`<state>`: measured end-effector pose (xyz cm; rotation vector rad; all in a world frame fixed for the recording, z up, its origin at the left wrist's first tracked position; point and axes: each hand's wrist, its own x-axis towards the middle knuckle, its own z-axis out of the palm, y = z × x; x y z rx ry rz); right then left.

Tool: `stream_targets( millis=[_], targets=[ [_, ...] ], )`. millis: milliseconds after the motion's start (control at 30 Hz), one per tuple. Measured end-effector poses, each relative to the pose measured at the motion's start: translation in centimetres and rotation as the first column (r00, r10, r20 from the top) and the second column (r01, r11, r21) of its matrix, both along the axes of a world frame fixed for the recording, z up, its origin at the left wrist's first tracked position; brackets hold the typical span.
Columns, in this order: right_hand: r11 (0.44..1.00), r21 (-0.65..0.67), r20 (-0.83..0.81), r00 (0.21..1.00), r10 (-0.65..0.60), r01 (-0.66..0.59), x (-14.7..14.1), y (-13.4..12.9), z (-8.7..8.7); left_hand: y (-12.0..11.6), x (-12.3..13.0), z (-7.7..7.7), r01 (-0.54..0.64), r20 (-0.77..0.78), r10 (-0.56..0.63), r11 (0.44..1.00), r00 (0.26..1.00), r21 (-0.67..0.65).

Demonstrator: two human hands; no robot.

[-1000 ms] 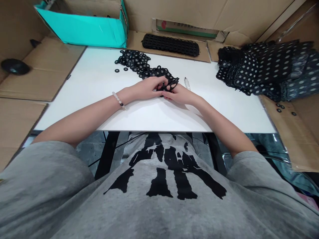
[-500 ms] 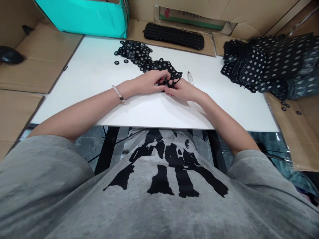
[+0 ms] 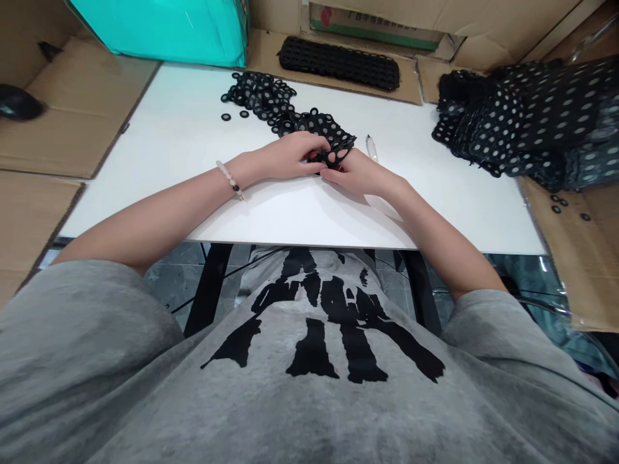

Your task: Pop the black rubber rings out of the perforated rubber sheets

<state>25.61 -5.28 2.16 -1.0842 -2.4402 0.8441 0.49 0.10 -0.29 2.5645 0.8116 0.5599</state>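
Note:
A black perforated sheet (image 3: 336, 134) with round holes and pale dots is bent between my two hands at the middle of the white table. My left hand (image 3: 290, 154), a beaded bracelet on its wrist, closes its thumb and fingers on the sheet's near part. From the right, my right hand (image 3: 358, 175) grips the sheet's near edge, its thumb beside the left fingertips. Part of its fingers is hidden behind the sheet, and skin shows through the holes. A pile of small black rings (image 3: 264, 96) lies just beyond the left hand.
A clear pen (image 3: 371, 148) lies right of the sheet. Stacked dotted black sheets (image 3: 503, 122) fill the right side. At the back are a stack of black perforated strips (image 3: 338, 62) and a turquoise box (image 3: 169, 32). A black mouse (image 3: 18, 103) rests on cardboard at left.
The hands stay in nearly the same place on the sheet, with small finger movements. My left fingers have curled a little closer over it. The view has shifted slightly.

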Motion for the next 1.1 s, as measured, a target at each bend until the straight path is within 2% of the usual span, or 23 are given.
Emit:
stream_targets(
  millis=[433,800,1100],
  targets=[
    [1.0,-0.002,-0.012,1.0,0.002,-0.002,0.17,0.4,-0.66,0.33,-0.13,-0.35,-0.007,-0.03,0.007,1.0,1.0,0.005],
    [1.0,-0.007,-0.006,1.0,0.005,-0.005,-0.18,0.19,-0.39,0.41,-0.24,-0.39,-0.008,-0.018,0.008,1.0,1.0,0.006],
    [1.0,0.011,0.067,0.998,0.001,-0.002,-0.18,0.15,-0.09,0.02,-0.24,0.14,-0.015,-0.068,0.015,1.0,0.998,0.007]
  ],
)
